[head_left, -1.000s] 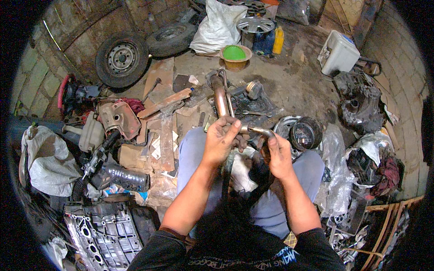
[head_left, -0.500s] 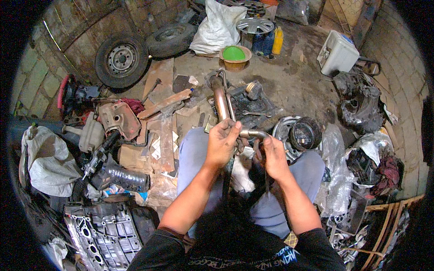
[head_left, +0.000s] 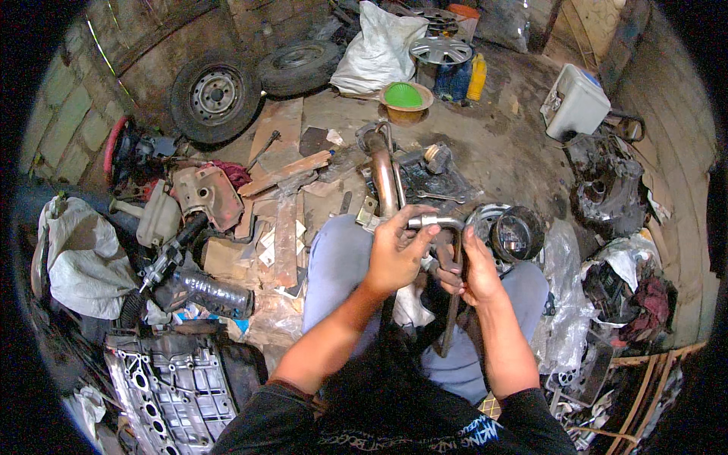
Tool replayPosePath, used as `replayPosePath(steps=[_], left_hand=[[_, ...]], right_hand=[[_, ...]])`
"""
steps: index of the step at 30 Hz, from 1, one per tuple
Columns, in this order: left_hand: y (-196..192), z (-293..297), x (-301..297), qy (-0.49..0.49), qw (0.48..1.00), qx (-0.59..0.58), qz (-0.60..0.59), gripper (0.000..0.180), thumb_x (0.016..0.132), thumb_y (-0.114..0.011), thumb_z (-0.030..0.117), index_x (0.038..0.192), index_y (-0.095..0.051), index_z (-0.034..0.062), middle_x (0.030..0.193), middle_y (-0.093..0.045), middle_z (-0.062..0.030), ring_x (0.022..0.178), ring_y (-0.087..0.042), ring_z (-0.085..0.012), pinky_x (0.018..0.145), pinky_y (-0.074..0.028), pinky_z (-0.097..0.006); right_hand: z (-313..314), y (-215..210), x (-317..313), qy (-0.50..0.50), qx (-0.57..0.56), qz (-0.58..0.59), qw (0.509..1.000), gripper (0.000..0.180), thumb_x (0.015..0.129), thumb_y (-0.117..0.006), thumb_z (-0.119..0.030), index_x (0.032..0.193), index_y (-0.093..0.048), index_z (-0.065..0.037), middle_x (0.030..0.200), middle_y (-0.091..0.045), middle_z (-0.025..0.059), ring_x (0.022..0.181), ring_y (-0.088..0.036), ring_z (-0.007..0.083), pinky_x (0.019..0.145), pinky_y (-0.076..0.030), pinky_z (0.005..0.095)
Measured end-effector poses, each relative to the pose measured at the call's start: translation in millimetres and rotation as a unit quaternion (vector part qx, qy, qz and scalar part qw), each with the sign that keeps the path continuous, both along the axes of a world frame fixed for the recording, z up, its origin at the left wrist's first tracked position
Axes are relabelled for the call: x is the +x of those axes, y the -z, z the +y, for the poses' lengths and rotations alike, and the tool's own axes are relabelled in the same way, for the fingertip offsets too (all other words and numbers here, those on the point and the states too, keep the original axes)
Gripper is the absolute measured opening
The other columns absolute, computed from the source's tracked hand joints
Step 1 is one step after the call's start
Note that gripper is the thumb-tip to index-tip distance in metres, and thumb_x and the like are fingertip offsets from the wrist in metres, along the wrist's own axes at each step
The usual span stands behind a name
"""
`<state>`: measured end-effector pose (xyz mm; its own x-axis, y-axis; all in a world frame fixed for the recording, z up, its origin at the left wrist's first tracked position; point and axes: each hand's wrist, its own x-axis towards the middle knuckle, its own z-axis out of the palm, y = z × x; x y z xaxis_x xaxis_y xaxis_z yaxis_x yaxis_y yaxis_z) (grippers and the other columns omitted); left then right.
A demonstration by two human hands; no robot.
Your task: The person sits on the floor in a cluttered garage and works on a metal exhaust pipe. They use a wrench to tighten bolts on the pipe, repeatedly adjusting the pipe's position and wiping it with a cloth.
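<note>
Your left hand (head_left: pixel 396 258) is wrapped around the socket end (head_left: pixel 425 221) of the L-shaped wrench (head_left: pixel 448 222); your right hand (head_left: pixel 482 273) grips it below the bend. The wrench sits between your knees (head_left: pixel 334 254), near the copper-toned tube (head_left: pixel 384 178). Any socket engagement is hidden, so completed and remaining steps cannot be confirmed. Compared with the earlier frame, your left hand lies nearer the bend and more shank (head_left: pixel 453 318) shows.

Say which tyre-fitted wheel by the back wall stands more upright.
The left wheel, its face toward the camera; the right wheel, beside the white sack, lies flatter.
</note>
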<state>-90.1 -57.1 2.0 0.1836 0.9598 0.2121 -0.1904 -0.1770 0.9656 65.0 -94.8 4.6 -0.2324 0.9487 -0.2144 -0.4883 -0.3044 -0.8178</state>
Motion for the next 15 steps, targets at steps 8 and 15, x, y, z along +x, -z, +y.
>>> replayPosePath(steps=[8,15], left_hand=[[-3.5,10.5,-16.8,0.007,0.974,0.203,0.099,0.033,0.086,-0.068,0.014,0.115,-0.061,0.0001,0.101,-0.069,-0.0134,0.090,-0.065,-0.0169,0.080,-0.051,-0.031],[4.4,70.3,-80.2,-0.264,0.952,-0.044,-0.151,0.058,0.098,-0.043,0.049,0.118,-0.056,-0.0034,0.090,-0.064,-0.0102,0.057,-0.055,-0.0117,0.054,-0.045,-0.024]], right_hand=[[-13.2,-22.8,-7.3,0.023,0.047,0.038,0.998,0.045,0.098,-0.047,-0.043,0.135,-0.043,-0.019,0.061,-0.037,-0.0024,0.039,-0.027,0.0053,0.033,-0.020,0.0195],[-11.7,-18.8,-2.8,0.042,-0.003,0.128,0.991,0.042,0.099,-0.044,-0.041,0.135,-0.044,-0.019,0.058,-0.031,-0.0032,0.037,-0.024,0.0047,0.031,-0.020,0.0196]])
